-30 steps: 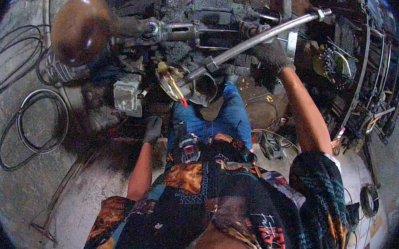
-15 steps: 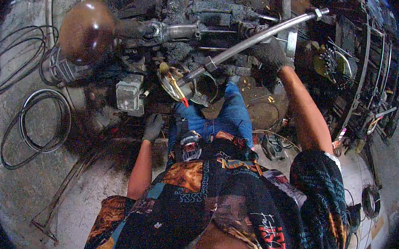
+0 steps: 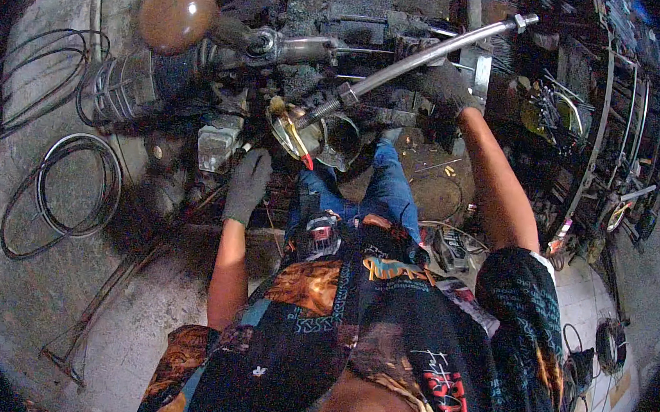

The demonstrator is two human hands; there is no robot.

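Observation:
My left hand (image 3: 248, 187), in a dark grey glove, is beside a small grey box (image 3: 217, 149). Its fingers look curled together near a short pale-tipped stub; anything inside them is hidden. My right hand (image 3: 446, 89), also gloved, reaches into the dark machine (image 3: 304, 50) behind a long steel bar (image 3: 430, 54). That bar slants across its fingers, so their grip is hidden. A nut and thread show at the bar's lower end, next to a round metal housing (image 3: 341, 140). A red-tipped yellow tool (image 3: 298, 142) leans there.
A glossy brown ball (image 3: 178, 16) stands at the machine's left, above a ribbed motor-like body (image 3: 127, 88). Coiled cable (image 3: 81, 184) lies on the left floor. Thin metal rods (image 3: 554, 112) are bunched at the right, near a metal rack (image 3: 627, 130).
My left hand has risen from below the grey box to beside it. The brown ball has shifted up and right and looks smaller. My right hand stays behind the bar.

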